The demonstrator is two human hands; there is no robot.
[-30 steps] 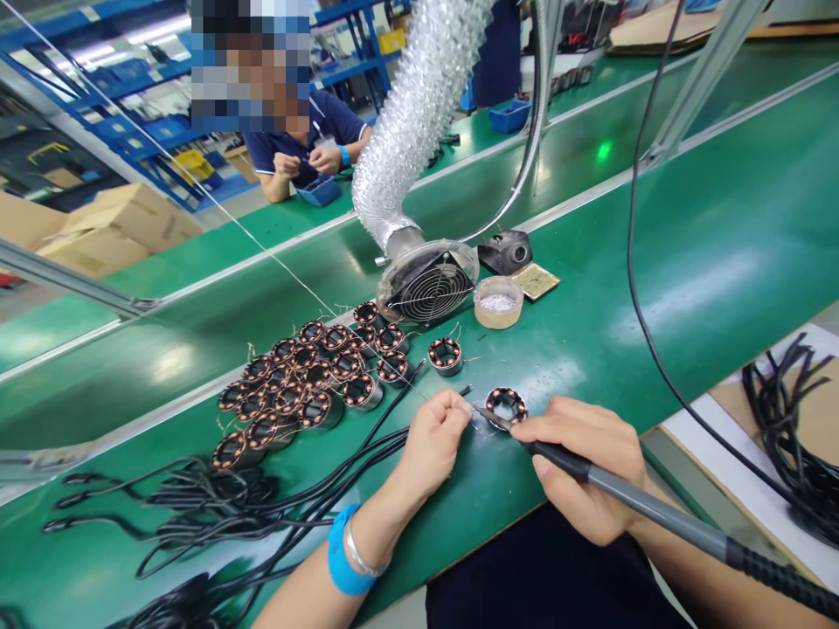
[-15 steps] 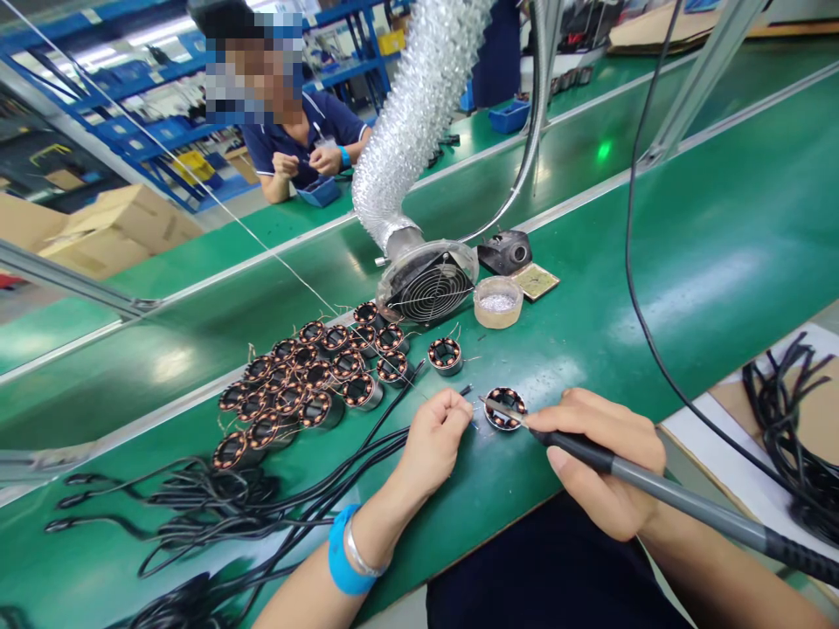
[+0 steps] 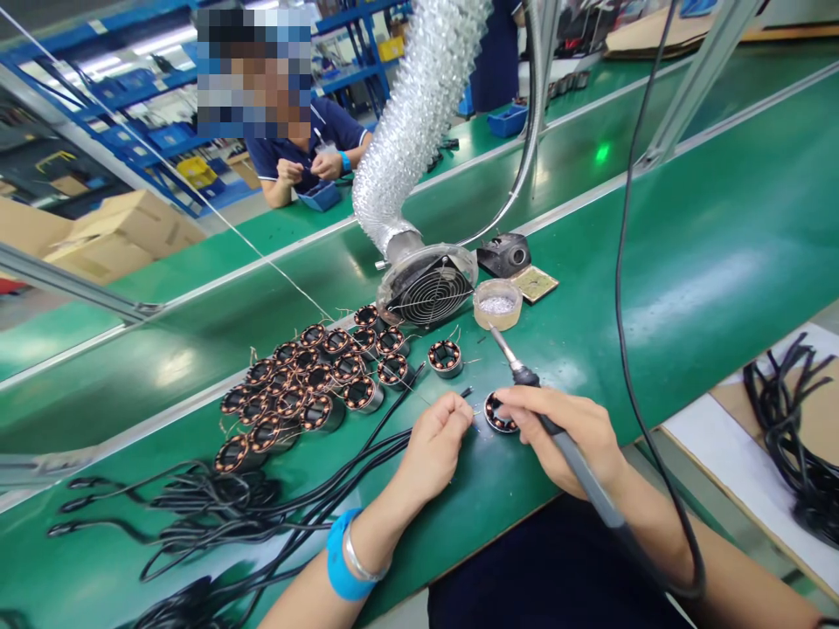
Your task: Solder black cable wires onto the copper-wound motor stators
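Head view: left hand (image 3: 440, 437) has thumb and fingers pinched closed on thin wire strands (image 3: 477, 409), ends poking out at the fingertips; exact hold too small to see. Right hand (image 3: 573, 437) is closed pen-style round a grey-and-black pen-shaped soldering iron (image 3: 583, 472), metal tip up at the near side of a round cream dish (image 3: 496, 321) with silvery bits in it. Copper-wound black ring-shaped stator (image 3: 502, 425) sits on the green table (image 3: 708, 253), between the hands, partly behind the right fingers. Single copper-wound stator (image 3: 445, 358) just beyond the left hand, cluster of similar stators (image 3: 318, 377) to its left. Black cables (image 3: 210, 502) left of the left forearm. Round black fan guard (image 3: 429, 293) behind, beside the dish.
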